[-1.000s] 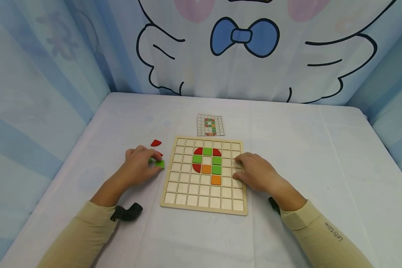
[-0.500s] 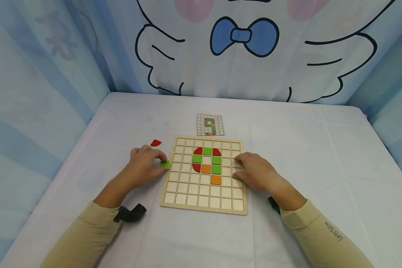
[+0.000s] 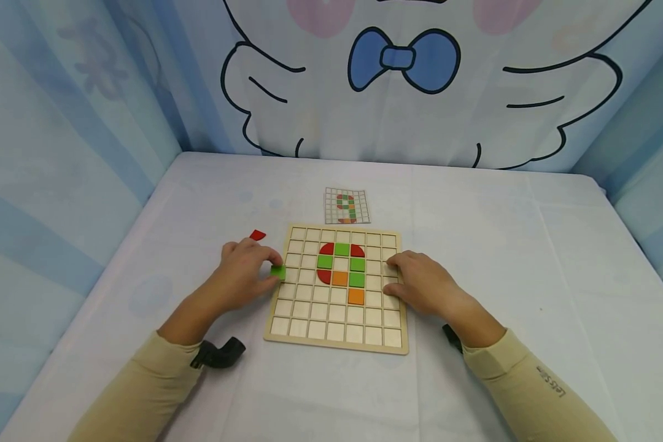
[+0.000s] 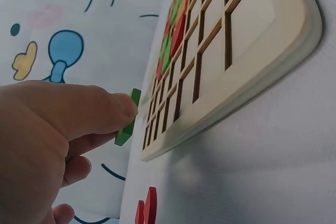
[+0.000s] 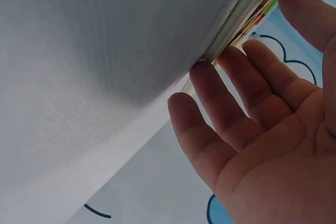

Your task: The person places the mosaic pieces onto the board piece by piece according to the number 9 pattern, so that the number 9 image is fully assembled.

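My left hand [image 3: 242, 274] pinches a green square tile [image 3: 278, 272] between thumb and fingers, at the left edge of the wooden grid board [image 3: 337, 348]. In the left wrist view the tile [image 4: 127, 120] stands tilted beside the board's frame [image 4: 247, 95]. Spread along the right edge of the board is my right hand [image 3: 428, 283], its thumb and a fingertip lying over the frame. The right wrist view shows its fingers [image 5: 220, 98] extended, with tips at the board's edge. Green, red and orange [image 3: 356, 297] pieces sit in the board's cells, forming a curved figure.
A small printed card [image 3: 347, 206] with a coloured grid pattern lies beyond the board. Two red pieces [image 4: 150, 205] lie left of the board, one hidden by the left hand in the head view. A patterned curtain [image 3: 403, 116] stands behind the white-covered table [image 3: 492, 245].
My left hand has moved right with the green tile, from the loose pieces to the board's left edge. The right hand and the board have stayed in place.
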`<state>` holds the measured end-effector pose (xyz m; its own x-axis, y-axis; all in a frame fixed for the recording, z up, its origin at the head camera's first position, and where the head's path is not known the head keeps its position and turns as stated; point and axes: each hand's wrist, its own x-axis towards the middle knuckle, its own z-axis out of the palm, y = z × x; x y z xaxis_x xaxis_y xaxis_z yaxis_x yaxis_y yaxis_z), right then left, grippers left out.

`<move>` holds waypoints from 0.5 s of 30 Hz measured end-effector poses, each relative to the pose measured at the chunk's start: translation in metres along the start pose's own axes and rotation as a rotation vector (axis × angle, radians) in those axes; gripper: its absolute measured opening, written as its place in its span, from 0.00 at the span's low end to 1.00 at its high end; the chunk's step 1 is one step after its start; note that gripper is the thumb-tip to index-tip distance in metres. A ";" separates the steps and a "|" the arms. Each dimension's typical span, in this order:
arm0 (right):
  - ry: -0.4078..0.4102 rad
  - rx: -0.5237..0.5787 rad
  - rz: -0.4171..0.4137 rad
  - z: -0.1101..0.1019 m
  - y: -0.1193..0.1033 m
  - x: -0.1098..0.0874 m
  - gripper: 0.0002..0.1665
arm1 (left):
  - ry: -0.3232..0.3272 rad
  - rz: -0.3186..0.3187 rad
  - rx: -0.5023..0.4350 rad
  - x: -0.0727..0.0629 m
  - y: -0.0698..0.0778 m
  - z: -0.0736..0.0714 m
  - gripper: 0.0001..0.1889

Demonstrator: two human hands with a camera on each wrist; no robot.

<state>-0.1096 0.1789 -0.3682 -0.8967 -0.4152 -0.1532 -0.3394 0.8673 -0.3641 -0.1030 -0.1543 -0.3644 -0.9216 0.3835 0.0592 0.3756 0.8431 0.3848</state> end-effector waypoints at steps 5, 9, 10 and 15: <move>-0.008 0.000 0.009 -0.001 0.000 0.000 0.30 | -0.005 0.003 0.001 0.002 0.006 -0.001 0.11; -0.016 0.004 0.014 -0.002 -0.001 0.000 0.31 | -0.012 0.014 -0.007 0.002 0.010 -0.001 0.11; -0.016 0.005 0.014 -0.002 -0.001 0.000 0.30 | -0.015 0.018 -0.008 0.002 0.012 -0.002 0.11; -0.017 0.013 0.019 -0.003 -0.001 0.000 0.30 | -0.040 0.023 0.001 0.004 0.018 -0.001 0.10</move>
<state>-0.1098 0.1787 -0.3652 -0.8979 -0.4034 -0.1761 -0.3183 0.8714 -0.3732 -0.1002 -0.1381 -0.3561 -0.9080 0.4178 0.0310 0.3969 0.8342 0.3828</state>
